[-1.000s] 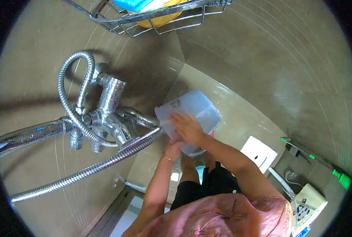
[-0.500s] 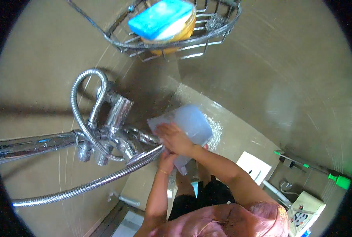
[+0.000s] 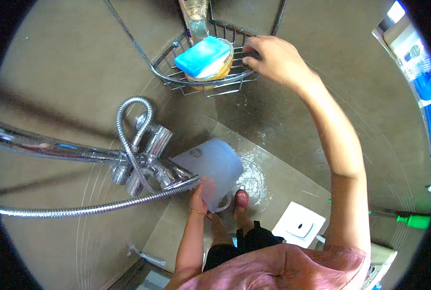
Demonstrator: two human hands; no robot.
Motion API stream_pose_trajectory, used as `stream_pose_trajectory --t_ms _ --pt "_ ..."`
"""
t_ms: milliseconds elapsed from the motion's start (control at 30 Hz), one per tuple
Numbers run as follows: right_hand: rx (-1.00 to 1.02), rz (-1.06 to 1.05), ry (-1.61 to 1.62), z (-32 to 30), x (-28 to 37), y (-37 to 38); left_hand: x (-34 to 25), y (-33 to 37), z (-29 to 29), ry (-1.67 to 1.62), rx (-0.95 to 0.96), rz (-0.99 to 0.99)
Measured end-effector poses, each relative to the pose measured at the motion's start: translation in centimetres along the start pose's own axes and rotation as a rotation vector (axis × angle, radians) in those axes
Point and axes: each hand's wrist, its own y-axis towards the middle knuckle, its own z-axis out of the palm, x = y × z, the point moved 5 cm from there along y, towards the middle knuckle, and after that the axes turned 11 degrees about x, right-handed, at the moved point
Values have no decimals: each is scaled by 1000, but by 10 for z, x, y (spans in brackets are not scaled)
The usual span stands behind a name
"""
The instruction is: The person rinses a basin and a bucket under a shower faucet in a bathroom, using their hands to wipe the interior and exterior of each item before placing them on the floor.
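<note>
A translucent bluish-white plastic bucket (image 3: 220, 162) lies tilted below the mixer tap, a loop of handle at its lower side. My left hand (image 3: 201, 191) grips its near side, the fingers partly hidden behind the bucket and hose. At the corner wire rack (image 3: 208, 92), my right hand (image 3: 271, 60) reaches over the right end, thumb and fingers curled but parted. Nothing can be made out between them. Left of these fingertips, a blue sponge (image 3: 203, 55) rests on a yellowish tub (image 3: 220, 73) inside the rack.
A chrome mixer tap (image 3: 152, 162) with a looping metal shower hose (image 3: 104, 208) juts from the left wall. Wet floor (image 3: 254, 176) glistens beyond the bucket. A white squat toilet pan (image 3: 300, 224) and a green-handled rod (image 3: 411, 221) are at the right.
My right hand has left the bucket and risen to the rack's right end. My left hand stays on the bucket. The steel wool scourer seen in the rack earlier no longer shows.
</note>
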Motion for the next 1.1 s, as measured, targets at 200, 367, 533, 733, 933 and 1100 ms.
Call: stream_pose_trajectory --t_ms 200,367,533,733,933,1100 --pt "759 200 -332 36 -6 58 -1 -5 -2 53 35 125" --pt "492 51 -335 24 0 62 -5 -4 10 139 37 178" --pt "-340 -106 -32 -58 58 -37 -10 -4 12 62 101 138" --pt "67 -103 541 110 109 -143 -5 -4 30 170 187 178" --pt "193 -33 836 251 179 -182 -9 -7 23 491 146 168" --pt "744 164 626 330 141 -106 20 -17 33 560 269 -141"
